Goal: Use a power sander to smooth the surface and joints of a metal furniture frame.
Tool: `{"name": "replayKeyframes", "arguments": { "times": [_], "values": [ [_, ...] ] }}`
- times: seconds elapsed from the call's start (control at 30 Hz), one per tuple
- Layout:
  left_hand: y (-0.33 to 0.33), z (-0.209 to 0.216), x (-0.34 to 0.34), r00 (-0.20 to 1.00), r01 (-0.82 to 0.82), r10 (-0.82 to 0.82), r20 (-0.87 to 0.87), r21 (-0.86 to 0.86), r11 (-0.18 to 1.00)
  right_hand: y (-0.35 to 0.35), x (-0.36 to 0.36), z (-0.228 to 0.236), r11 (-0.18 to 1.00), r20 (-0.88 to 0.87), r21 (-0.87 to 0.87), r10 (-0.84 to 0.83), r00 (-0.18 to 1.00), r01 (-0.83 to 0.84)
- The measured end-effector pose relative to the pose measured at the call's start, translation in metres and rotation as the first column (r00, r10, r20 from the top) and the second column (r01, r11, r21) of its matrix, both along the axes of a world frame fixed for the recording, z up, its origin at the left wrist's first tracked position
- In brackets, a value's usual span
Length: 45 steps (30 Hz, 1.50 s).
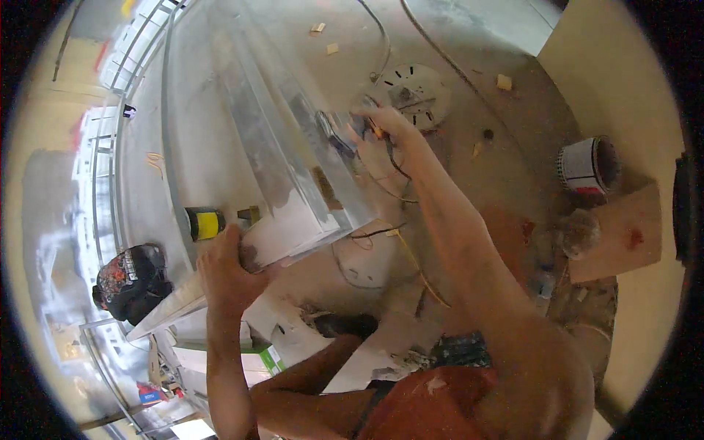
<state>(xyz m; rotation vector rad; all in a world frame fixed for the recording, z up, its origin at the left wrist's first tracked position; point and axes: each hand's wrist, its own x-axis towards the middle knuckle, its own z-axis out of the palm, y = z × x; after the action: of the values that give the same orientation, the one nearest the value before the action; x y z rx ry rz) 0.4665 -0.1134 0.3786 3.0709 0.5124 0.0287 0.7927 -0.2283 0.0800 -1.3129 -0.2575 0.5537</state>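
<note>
A long pale metal channel [282, 172] runs from the upper left toward me. Its near end is whitish, and my left hand [233, 268] is closed around that end's left corner. Out over the channel's right edge reaches my right hand [392, 126], its fingers wrapped around a dark tool with an orange part [377, 132]. Motion blur hides the tool's exact kind. A dark cord [396, 167] hangs just below it. Against the channel, left of the tool, shows a dark block-like piece [336, 138], also smeared.
A black-and-yellow roll [205, 224] and a patterned dark bag [132, 282] lie at left. To the right are a labelled bucket [589, 166] and a cardboard piece [623, 233]. Cables [469, 81] and a slotted round disc [422, 84] lie on the floor. A pale wall stands far right.
</note>
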Motion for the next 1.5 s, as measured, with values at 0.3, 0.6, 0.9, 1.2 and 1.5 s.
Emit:
{"name": "replayKeyframes", "arguments": {
  "times": [0.3, 0.6, 0.9, 1.2, 1.5],
  "values": [
    [0.005, -0.001, -0.003, 0.995, 0.077, -0.077, 0.06, 0.015, 0.997, 0.01, 0.021, 0.038, 0.979, -0.244, -0.035, 0.186, 0.952, -0.201],
    [0.001, 0.015, -0.008, 1.0, 0.01, -0.007, 0.017, -0.131, 0.991, -0.125, -0.13, 0.001, 0.996, -0.31, -0.055, 0.048, 0.95, -0.069],
    [0.007, 0.019, -0.015, 0.99, 0.072, -0.044, 0.131, -0.225, 0.972, -0.178, -0.187, 0.136, 1.0, -0.179, -0.003, 0.001, 0.984, -0.001],
    [0.024, 0.015, -0.012, 0.979, 0.191, -0.206, -0.014, -0.318, 0.929, -0.131, -0.154, 0.382, 0.983, 0.577, -0.145, -0.009, 0.817, 0.113],
    [0.104, 0.027, -0.033, 0.896, 0.351, -0.444, -0.01, -0.597, 0.721, 0.055, -0.076, 0.412, 0.765, 0.616, -0.637, 0.576, 0.537, -0.09]
  ]
}}
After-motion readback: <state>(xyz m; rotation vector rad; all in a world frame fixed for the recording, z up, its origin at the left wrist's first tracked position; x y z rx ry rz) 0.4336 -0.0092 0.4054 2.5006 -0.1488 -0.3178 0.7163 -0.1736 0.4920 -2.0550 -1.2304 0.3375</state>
